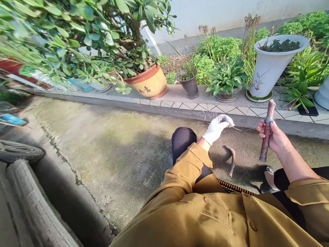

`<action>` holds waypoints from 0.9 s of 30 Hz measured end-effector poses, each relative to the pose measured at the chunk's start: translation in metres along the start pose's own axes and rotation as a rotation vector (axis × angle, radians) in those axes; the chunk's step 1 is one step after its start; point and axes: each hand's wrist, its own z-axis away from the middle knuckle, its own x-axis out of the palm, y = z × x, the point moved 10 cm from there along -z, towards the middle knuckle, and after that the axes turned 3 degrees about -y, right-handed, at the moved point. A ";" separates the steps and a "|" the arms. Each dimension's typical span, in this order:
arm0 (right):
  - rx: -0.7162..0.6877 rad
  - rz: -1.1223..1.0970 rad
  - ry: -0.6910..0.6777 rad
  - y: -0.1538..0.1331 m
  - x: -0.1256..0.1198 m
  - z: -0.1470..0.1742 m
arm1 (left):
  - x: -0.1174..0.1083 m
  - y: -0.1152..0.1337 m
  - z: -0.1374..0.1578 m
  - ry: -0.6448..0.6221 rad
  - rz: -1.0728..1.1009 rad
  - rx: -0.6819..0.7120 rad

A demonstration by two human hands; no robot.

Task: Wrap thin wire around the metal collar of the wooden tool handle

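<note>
My right hand (279, 138), bare, is wrapped round a short brown stick (264, 144) held nearly upright. Thin bluish strands are wound in a band (269, 120) about its upper part. From there a fine strand (243, 129) stretches left to my left hand (215, 129), which wears a white glove and is closed on it. Loose strand ends (209, 116) curl above the glove. Whether the strand is wire or thread I cannot tell. A curved piece of branch (232, 158) with a bluish binding lies on the concrete between my hands.
A low tiled ledge (177, 103) runs ahead, carrying a large plant in a yellow pot (151, 84), a small dark pot (189, 87), a leafy plant (228, 77) and a tall white planter (268, 70). A wheel (20, 151) stands at the far left.
</note>
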 end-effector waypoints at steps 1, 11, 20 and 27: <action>0.007 -0.004 -0.003 0.000 0.001 0.001 | -0.007 0.001 0.000 0.068 0.015 0.004; -0.136 0.082 -0.162 -0.033 0.046 0.022 | -0.047 -0.025 0.010 0.422 0.186 -0.056; -0.245 0.048 -0.265 -0.077 0.056 0.040 | -0.036 -0.038 0.008 0.315 0.233 -0.258; -0.309 -0.028 -0.170 -0.099 0.037 0.042 | -0.064 -0.032 0.006 0.460 0.088 -0.169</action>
